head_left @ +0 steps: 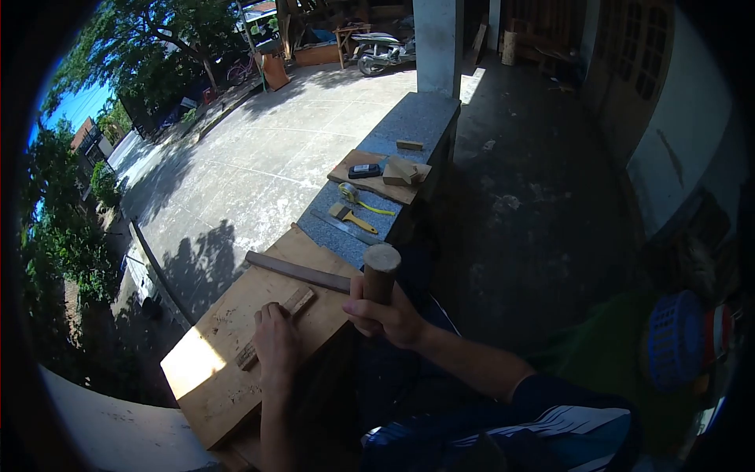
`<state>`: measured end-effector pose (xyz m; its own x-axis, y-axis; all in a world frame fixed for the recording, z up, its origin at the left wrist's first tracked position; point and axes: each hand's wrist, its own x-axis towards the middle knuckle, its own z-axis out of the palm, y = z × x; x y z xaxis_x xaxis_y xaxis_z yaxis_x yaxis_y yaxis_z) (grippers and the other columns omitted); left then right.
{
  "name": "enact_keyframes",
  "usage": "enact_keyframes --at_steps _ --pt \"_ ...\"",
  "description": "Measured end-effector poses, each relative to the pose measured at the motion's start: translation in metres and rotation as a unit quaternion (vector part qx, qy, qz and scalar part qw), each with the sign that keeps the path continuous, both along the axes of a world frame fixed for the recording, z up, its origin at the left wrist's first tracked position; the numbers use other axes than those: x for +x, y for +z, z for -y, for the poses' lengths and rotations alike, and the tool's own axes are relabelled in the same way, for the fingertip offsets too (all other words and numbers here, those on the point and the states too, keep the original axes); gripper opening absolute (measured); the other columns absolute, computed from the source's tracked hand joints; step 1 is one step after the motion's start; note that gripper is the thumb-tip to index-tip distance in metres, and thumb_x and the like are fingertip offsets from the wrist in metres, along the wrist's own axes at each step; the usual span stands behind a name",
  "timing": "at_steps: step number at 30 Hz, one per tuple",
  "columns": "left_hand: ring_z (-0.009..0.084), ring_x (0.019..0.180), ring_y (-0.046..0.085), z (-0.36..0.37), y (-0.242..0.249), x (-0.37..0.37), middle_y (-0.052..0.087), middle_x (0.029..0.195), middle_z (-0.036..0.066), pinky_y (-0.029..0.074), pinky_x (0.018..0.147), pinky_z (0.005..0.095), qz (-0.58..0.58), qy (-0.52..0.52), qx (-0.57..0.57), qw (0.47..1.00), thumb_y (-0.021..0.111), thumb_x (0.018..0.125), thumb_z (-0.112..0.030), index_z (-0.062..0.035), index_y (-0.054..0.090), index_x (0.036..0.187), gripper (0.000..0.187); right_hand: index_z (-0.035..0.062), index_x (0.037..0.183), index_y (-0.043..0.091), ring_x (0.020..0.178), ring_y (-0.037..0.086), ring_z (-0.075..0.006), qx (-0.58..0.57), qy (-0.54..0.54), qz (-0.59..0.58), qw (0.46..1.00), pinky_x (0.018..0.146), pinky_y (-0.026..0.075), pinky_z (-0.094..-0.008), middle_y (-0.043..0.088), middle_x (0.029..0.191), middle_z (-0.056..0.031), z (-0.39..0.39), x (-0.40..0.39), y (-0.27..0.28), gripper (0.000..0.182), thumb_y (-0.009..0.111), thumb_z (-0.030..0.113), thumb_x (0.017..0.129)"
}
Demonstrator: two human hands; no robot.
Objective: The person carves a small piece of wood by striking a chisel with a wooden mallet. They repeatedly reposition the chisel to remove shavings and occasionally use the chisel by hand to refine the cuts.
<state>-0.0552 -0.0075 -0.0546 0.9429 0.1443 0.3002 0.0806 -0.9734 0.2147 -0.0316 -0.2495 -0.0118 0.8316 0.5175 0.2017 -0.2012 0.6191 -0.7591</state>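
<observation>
My left hand [275, 338] is closed over a short wooden block [299, 300], pressing it against a wide wooden board [224, 315]. The block lies slanted, with one end showing past my fingers and the other by my wrist. In my right hand [391, 315] is a thick round wooden club [382, 275], raised upright with its pale sawn end toward me. My fingers wrap its lower part. A long dark wooden strip [291, 270] lies across the board's far side, its near end by my right hand. Small chips are scattered on the board.
Farther along the granite ledge [401, 122] lie a steel ruler [346, 227], a paintbrush [354, 218], a tape measure [350, 192] and a plank [370, 181]. The plank carries a dark device [364, 171] and wood blocks [401, 171]. A blue basket [675, 342] stands right.
</observation>
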Motion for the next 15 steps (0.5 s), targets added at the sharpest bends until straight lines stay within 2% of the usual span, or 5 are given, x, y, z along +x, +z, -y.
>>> enact_keyframes --at_steps 2,5,10,13,15 --pt "0.036 0.104 0.062 -0.002 -0.002 0.001 0.065 0.105 0.015 0.052 0.085 0.0485 -0.012 -0.001 0.016 1.0 0.067 0.091 -0.012 -0.0017 0.06 0.107 0.02 0.008 0.086 0.053 0.047 0.046 -0.0046 0.0 0.007 0.001 1.0 0.043 0.035 -0.0223 0.05 0.062 0.0029 0.0 0.002 -0.004 0.02 0.072 0.01 0.094" --pt "0.0358 0.105 0.061 -0.008 -0.001 0.003 0.064 0.106 0.014 0.052 0.084 0.0487 -0.031 -0.015 0.026 0.999 0.065 0.093 -0.015 -0.0024 0.059 0.106 0.019 0.0079 0.087 0.05 0.046 0.039 -0.0068 -0.017 -0.002 0.011 1.0 0.045 0.031 -0.0252 0.043 0.06 0.0016 -0.001 0.0 0.003 0.02 0.067 0.01 0.095" --pt "0.0367 0.105 0.061 -0.008 0.008 0.001 0.063 0.107 0.016 0.052 0.084 0.0488 -0.049 -0.057 0.013 0.997 0.062 0.095 -0.015 -0.0013 0.058 0.106 0.017 0.0086 0.085 0.05 0.046 0.038 -0.0069 -0.025 -0.011 0.012 1.0 0.045 0.031 -0.0246 0.044 0.06 0.0017 0.0 -0.003 0.006 0.019 0.066 0.01 0.095" --pt "0.0383 0.103 0.06 -0.015 -0.006 0.002 0.062 0.107 0.017 0.051 0.085 0.0492 0.015 -0.102 0.015 0.995 0.061 0.096 -0.013 0.0006 0.057 0.106 0.017 0.0095 0.084 0.049 0.046 0.037 -0.0066 -0.025 0.007 0.005 1.0 0.046 0.03 -0.0246 0.043 0.06 0.0021 -0.001 0.0 0.003 0.02 0.065 0.01 0.096" --pt "0.0377 0.106 0.059 -0.017 0.003 -0.002 0.06 0.11 0.017 0.052 0.088 0.048 0.005 -0.092 -0.041 0.995 0.06 0.097 -0.012 0.0015 0.058 0.106 0.016 0.0105 0.082 0.048 0.047 0.035 -0.0061 -0.019 0.007 -0.005 1.0 0.046 0.029 -0.0248 0.041 0.06 0.0029 0.0 -0.001 0.001 0.021 0.064 0.01 0.096"
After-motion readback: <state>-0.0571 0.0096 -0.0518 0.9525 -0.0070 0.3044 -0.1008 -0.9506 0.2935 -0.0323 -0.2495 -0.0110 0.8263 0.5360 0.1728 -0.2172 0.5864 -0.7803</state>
